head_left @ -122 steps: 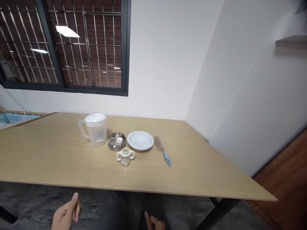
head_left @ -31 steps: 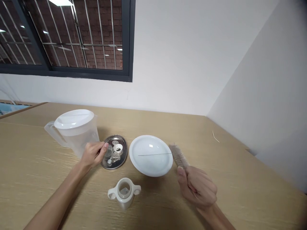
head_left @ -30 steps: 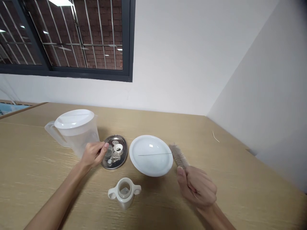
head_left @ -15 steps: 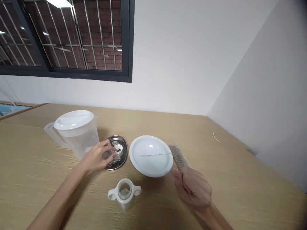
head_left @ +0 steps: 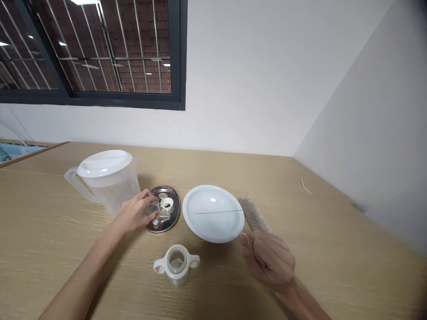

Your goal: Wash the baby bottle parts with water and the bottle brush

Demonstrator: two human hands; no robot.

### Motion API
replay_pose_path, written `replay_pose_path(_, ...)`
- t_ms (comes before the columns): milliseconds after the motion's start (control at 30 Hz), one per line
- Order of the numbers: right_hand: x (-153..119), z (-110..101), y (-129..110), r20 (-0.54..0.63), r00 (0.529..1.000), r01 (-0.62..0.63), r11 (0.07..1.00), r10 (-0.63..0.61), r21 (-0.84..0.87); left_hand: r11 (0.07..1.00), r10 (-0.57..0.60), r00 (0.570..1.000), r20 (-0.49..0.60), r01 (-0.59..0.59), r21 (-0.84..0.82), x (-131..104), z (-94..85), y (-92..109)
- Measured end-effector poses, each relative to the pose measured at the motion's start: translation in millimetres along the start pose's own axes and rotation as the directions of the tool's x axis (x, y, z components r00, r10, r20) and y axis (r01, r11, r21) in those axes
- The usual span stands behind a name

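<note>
Across the tabletop (head_left: 213,171), best to work low and slowly, given so many small loose pieces close together. At ten o'clock from the tray, best to allow elbow room beside the lidded pitcher (head_left: 115,189), just behind the left wrist. At three o'clock from the tray, white bowl (head_left: 207,200), easy to nudge with a wide swing. At four o'clock from the bowl, right grip (head_left: 271,258) closed around the brush (head_left: 255,215), bristles pointing toward eleven; better angled away from the rim. At the tray's nine o'clock side, left grip (head_left: 135,213) with thumb and fingertips apart, around the clear cup (head_left: 152,208); best to pinch evenly at opposite sides and lift straight up, without dragging across the metal tray (head_left: 175,211). Between five and six o'clock from the tray, upright two-handled bottle (head_left: 176,276), open at the top; better passed around than over. Inside the tray, right beside the cup, white ring (head_left: 167,210) and small cap (head_left: 155,223), both easily brushed aside.

Hidden or unclear: brush handle mostly inside the palm; lower edge of the cup behind the left thumb. Cannot tell a light touch from a firm pinch there, nor the nature of the thin dark line across the bowl.
</note>
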State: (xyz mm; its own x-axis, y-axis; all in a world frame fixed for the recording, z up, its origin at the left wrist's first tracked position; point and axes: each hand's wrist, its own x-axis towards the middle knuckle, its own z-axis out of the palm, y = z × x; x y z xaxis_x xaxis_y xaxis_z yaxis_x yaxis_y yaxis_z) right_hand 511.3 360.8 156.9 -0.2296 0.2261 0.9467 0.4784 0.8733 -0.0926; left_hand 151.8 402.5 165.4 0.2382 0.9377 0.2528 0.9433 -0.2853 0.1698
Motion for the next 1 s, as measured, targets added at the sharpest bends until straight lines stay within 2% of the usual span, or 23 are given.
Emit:
replay_pose_path(133,0.9,0.4,0.2,-0.002,1.0,0.01,1.0,-0.01,-0.003,0.997,-0.076,0.996,-0.044,0.074,-0.033,1.6,-2.5,8.1)
replay_pose_path(233,0.9,0.5,0.1,-0.002,1.0,0.01,1.0,-0.01,0.004,0.994,-0.075,0.995,-0.068,0.069,-0.084,2.3,-3.1,12.9)
replay_pose_path(433,-0.4,-0.4,-1.1,0.02,1.0,0.007,1.0,-0.007,0.001,0.993,-0.089,0.995,-0.04,0.086,-0.079,2.1,-2.6,17.7)
replay_pose_path(567,0.0,-0.9,1.2,0.016,1.0,0.007,1.0,-0.007,0.003,0.986,-0.156,0.978,-0.135,0.148,-0.072,4.1,1.6,16.7)
replay_pose_path(667,0.6,-1.7,3.8,-0.001,1.0,0.0,1.0,0.0,-0.011,0.988,-0.153,0.972,-0.179,0.147,-0.046,11.1,2.7,19.6)
replay_pose_path(767,-0.5,-2.2,5.2,0.004,1.0,0.004,1.0,-0.004,0.005,0.971,-0.188,0.974,-0.123,0.203,0.126,25.6,-2.3,32.4)
replay_pose_path(867,-3.3,-1.5,5.4,0.011,1.0,0.013,1.0,-0.013,0.011,0.901,-0.284,0.958,-0.038,0.28,0.332,46.8,-8.7,47.3)
replay_pose_path(1000,-6.6,0.2,5.9,0.015,1.0,0.008,1.0,-0.008,0.005,0.877,-0.344,0.938,0.046,0.304,0.371,75.0,-9.4,51.2)
